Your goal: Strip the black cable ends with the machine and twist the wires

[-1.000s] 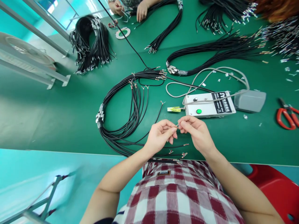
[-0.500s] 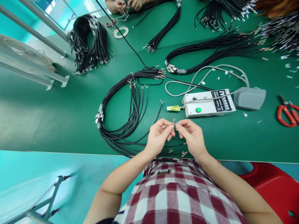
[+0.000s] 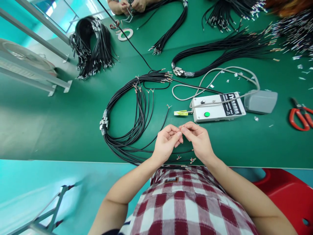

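Note:
My left hand (image 3: 165, 142) and my right hand (image 3: 199, 140) meet fingertip to fingertip above the green table (image 3: 244, 143), near its front edge. Both are closed in a pinch. A wire end between them is mostly hidden by the fingers. Left of my hands a curved bundle of black cables (image 3: 117, 94) lies with silver connectors (image 3: 104, 122) at its bend. Several cable ends with bared wires point toward my hands. Just beyond my right hand is a white box (image 3: 212, 114) with a green button and a yellow-green tip (image 3: 181, 113).
A grey pedal (image 3: 261, 101) and red-handled pliers (image 3: 299, 119) lie to the right. More black cable bundles (image 3: 93, 45) are farther back. Another person's hands (image 3: 133, 6) work at the top, near a tape roll (image 3: 125, 34). A red chair (image 3: 281, 195) stands at lower right.
My right hand has moved slightly left and up, so its fingertips now touch my left fingertips. The coloured wire end seen between them before is now covered.

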A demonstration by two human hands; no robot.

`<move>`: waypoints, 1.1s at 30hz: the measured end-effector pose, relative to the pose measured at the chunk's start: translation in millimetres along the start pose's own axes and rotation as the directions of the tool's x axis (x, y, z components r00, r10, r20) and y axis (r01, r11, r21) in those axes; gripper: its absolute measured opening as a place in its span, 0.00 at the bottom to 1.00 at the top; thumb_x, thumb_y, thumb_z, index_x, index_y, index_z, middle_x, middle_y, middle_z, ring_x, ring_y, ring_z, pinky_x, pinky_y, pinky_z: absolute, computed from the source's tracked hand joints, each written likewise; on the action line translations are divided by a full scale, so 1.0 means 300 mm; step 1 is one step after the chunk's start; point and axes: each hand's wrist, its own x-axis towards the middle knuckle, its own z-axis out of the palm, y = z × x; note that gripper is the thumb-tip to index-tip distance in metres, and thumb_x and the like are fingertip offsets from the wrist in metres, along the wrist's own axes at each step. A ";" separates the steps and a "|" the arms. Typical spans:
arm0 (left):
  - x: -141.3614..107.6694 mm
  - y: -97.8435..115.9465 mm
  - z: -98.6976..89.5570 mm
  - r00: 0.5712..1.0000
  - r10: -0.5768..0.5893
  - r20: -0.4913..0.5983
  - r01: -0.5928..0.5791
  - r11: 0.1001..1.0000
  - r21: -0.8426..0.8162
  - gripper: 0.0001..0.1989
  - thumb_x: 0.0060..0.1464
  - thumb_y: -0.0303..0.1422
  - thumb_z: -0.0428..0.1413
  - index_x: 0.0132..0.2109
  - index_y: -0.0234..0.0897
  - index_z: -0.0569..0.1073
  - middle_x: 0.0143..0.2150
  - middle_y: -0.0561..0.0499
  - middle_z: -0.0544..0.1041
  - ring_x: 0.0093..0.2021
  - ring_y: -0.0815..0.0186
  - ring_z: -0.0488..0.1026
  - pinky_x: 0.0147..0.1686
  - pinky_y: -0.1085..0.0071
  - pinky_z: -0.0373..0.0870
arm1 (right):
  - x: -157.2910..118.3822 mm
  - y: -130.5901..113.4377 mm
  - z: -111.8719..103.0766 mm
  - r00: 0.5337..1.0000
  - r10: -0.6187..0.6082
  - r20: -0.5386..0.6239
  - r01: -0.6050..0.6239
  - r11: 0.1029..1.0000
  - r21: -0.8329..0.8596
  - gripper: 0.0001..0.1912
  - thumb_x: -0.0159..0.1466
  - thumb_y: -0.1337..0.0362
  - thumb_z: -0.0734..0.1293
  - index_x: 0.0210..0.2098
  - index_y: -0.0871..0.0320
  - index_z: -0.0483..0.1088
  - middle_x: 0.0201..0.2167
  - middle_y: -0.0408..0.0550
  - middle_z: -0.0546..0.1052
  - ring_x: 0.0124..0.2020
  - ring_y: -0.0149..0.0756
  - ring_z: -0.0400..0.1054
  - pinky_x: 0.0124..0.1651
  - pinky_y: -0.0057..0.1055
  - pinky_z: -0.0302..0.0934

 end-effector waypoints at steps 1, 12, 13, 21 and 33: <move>-0.001 0.000 0.001 1.000 -0.006 -0.010 0.006 1.000 -0.009 0.16 0.52 0.40 0.66 0.34 0.33 0.69 0.23 0.54 0.72 0.21 0.75 0.63 0.20 0.78 0.55 | -0.003 0.005 0.003 1.000 0.018 0.000 -0.018 1.000 0.021 0.09 0.59 0.57 0.73 0.29 0.55 0.76 0.32 0.44 0.76 0.29 0.28 0.66 0.34 0.28 0.65; -0.023 -0.021 -0.003 1.000 0.023 0.002 -0.023 0.998 -0.057 0.16 0.55 0.37 0.64 0.44 0.37 0.66 0.23 0.56 0.72 0.24 0.74 0.65 0.22 0.79 0.55 | -0.021 0.026 -0.004 0.983 0.180 0.040 -0.184 0.968 0.172 0.08 0.57 0.58 0.74 0.31 0.56 0.77 0.21 0.39 0.72 0.19 0.23 0.57 0.24 0.26 0.53; -0.024 -0.022 -0.005 0.999 0.037 0.005 -0.037 0.998 -0.048 0.15 0.56 0.36 0.63 0.44 0.36 0.66 0.23 0.56 0.72 0.24 0.74 0.66 0.22 0.79 0.56 | -0.021 0.028 -0.002 0.979 0.198 0.051 -0.205 0.959 0.195 0.08 0.57 0.58 0.74 0.31 0.56 0.77 0.19 0.38 0.71 0.19 0.24 0.57 0.24 0.25 0.53; 0.001 -0.010 0.020 0.992 0.120 -0.041 -0.115 0.988 0.104 0.14 0.53 0.35 0.65 0.44 0.37 0.73 0.36 0.54 0.71 0.21 0.78 0.67 0.18 0.79 0.61 | -0.022 0.023 -0.004 0.994 0.106 -0.032 -0.105 0.994 0.027 0.13 0.54 0.54 0.76 0.30 0.56 0.77 0.26 0.42 0.76 0.19 0.25 0.61 0.24 0.28 0.60; 0.017 -0.027 0.022 0.978 0.121 -0.170 -0.137 0.987 -0.085 0.10 0.51 0.36 0.66 0.33 0.33 0.77 0.37 0.49 0.74 0.24 0.73 0.70 0.20 0.74 0.66 | -0.023 -0.005 0.006 0.998 0.057 0.016 -0.057 0.998 -0.006 0.15 0.57 0.52 0.75 0.28 0.57 0.76 0.22 0.42 0.74 0.21 0.29 0.67 0.27 0.29 0.65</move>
